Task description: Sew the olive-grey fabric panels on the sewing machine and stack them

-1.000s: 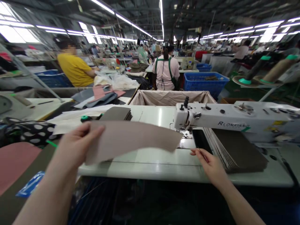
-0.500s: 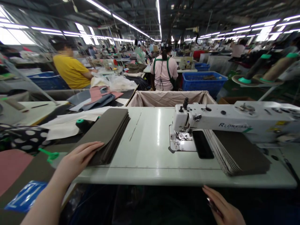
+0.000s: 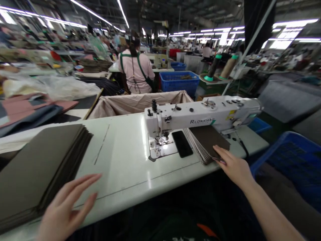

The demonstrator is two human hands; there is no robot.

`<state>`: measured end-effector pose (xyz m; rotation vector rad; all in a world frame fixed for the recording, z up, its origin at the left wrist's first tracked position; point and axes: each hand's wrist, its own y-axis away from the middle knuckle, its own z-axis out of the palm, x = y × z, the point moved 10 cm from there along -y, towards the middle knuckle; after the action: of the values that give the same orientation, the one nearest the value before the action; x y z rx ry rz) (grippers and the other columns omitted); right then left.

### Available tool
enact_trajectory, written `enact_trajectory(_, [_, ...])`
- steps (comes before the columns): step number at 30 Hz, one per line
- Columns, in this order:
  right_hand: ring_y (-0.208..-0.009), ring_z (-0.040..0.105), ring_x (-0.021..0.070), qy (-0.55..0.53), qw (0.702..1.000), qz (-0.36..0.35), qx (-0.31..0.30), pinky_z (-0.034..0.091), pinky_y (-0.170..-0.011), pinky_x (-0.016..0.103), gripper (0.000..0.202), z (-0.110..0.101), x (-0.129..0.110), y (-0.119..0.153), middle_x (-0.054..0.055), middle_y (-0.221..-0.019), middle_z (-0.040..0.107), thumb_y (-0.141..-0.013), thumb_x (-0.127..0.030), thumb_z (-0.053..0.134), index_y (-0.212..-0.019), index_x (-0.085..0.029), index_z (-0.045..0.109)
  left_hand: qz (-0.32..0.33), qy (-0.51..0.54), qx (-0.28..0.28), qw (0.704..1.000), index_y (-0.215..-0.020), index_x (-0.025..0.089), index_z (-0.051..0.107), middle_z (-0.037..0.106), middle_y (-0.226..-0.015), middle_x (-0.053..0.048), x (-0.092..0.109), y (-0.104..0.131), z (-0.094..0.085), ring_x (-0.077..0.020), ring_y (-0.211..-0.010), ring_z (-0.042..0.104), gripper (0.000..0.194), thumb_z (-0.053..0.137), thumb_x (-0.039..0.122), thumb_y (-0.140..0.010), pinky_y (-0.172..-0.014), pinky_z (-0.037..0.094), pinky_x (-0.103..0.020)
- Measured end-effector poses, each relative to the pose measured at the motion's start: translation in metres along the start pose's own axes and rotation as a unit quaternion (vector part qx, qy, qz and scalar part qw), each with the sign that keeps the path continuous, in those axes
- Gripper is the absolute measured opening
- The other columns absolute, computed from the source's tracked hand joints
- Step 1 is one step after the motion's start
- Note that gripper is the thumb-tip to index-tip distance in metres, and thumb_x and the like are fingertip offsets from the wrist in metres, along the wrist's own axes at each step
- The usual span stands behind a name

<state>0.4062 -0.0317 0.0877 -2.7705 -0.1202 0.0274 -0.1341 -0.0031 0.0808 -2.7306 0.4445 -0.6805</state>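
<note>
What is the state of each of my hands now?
Left hand: open, nothing seen in it.
Right hand: partly closed on a small object, too unclear to name; fingertips at the right-hand brown stack.

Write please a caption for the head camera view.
At a sewing machine, left hand open over the table, right hand holding a small object by a brown stack.

Set on the table [image 3: 122, 167]
Holds panel stack [image 3: 37, 164] left, sewing machine [image 3: 180, 117] right, phone [image 3: 182, 144] just left of second stack [image 3: 207, 137], with bin [image 3: 120, 106] behind.
</note>
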Motion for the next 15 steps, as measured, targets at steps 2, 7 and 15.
enact_trajectory(2, [-0.095, 0.068, 0.0207, -0.011, 1.0, -0.024, 0.0, 0.053, -0.069, 0.03, 0.043, 0.002, 0.004, 0.004, 0.005, -0.129, 0.062, -0.091, -0.019, 0.042, -0.133, -0.024, 0.053, 0.05, 0.082, -0.084, 0.992, -0.127, 0.045, 0.052, 0.054, -0.127, 0.001, 0.055, -0.007, 0.051, -0.026, -0.114, 0.056, 0.04, 0.055, 0.035, -0.089, -0.1, 0.047, -0.04])
enact_trajectory(7, [-0.081, 0.068, 0.0217, -0.101, 0.992, -0.028, 0.064, 0.051, -0.074, 0.034, 0.031, -0.055, -0.019, 0.017, 0.008, -0.097, 0.072, -0.089, -0.025, 0.045, -0.113, -0.022, 0.064, -0.047, 0.406, -0.253, 0.877, -0.127, 0.028, 0.055, 0.058, -0.128, -0.008, 0.157, -0.025, 0.153, -0.0251, -0.114, 0.058, 0.038, 0.038, 0.044, -0.097, -0.099, 0.048, -0.04])
enact_trajectory(15, [-0.067, 0.064, 0.0094, -0.38, 0.82, -0.397, -0.163, 0.041, -0.058, 0.022, 0.013, -0.051, -0.226, 0.058, -0.003, -0.083, 0.07, -0.096, -0.028, 0.047, -0.099, -0.024, 0.059, -0.21, 0.686, -0.331, 0.613, -0.139, 0.023, 0.04, 0.062, -0.124, -0.014, 0.226, -0.039, 0.213, -0.0304, -0.108, 0.064, 0.056, 0.057, 0.041, -0.09, -0.09, 0.052, -0.044])
